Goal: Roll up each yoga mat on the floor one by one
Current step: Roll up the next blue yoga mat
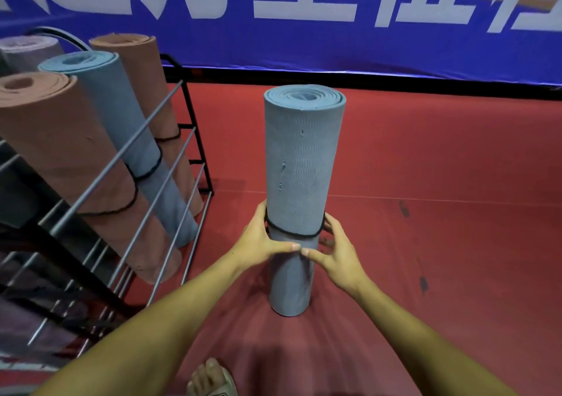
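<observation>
Both hands' fingers hidden behind upright blue mat (299,164) w/ cord.

mat: grey-blue textured foam yoga mat (299,164), fully rolled into a tight cylinder
pose: upright on end on the red floor, spiral end facing up
band: thin black elastic cord (292,232) looped round its lower part
surface: small nicks on the outer wrap
grip: between my two hands, at cord level

Sports hall: red court floor (425,152), blue banner (304,40), rack (170,158) of rolled mats (60,140).
</observation>
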Demonstrator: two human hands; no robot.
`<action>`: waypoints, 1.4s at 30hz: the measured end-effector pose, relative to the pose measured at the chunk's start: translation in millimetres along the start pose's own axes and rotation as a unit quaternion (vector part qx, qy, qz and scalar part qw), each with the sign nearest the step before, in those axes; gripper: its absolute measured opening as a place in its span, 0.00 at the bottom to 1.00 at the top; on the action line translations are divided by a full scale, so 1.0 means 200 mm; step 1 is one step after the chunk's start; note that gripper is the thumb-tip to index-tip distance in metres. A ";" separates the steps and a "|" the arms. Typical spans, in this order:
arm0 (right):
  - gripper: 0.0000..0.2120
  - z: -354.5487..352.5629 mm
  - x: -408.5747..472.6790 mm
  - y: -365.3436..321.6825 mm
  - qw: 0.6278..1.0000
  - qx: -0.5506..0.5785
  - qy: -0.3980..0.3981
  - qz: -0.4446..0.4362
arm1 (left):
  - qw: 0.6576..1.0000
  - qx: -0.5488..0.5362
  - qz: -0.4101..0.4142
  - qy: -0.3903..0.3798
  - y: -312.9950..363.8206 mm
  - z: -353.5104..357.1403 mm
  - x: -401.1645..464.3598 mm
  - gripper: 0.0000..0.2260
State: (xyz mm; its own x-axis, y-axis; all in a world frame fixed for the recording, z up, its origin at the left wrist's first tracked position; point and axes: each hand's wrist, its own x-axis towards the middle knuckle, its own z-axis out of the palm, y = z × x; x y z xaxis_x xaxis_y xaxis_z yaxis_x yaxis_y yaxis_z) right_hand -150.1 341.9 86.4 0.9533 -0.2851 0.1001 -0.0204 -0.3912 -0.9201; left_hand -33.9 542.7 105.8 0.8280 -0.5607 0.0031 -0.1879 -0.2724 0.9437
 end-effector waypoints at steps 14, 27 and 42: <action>0.59 0.03 -0.14 -0.36 0.999 -0.034 0.030 -0.014 | 0.986 -0.048 0.117 0.105 0.75 -0.35 -0.09 0.41; 0.55 0.37 -0.20 -1.30 0.975 -0.006 0.080 -0.205 | 0.961 0.005 0.220 0.167 1.28 -1.01 -0.74 0.52; 0.56 0.98 0.07 -2.12 0.951 0.049 -0.002 -0.306 | 0.899 0.056 0.264 0.345 1.54 -1.82 -1.03 0.50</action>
State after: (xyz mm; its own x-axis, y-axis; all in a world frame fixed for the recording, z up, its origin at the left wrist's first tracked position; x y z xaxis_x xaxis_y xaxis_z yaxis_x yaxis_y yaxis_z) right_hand -68.5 675.1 404.5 0.7786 -0.0266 0.6270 0.5670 -0.3984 -0.7209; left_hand -69.5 859.7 516.6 0.7309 -0.0266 0.6819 -0.6710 -0.2104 0.7110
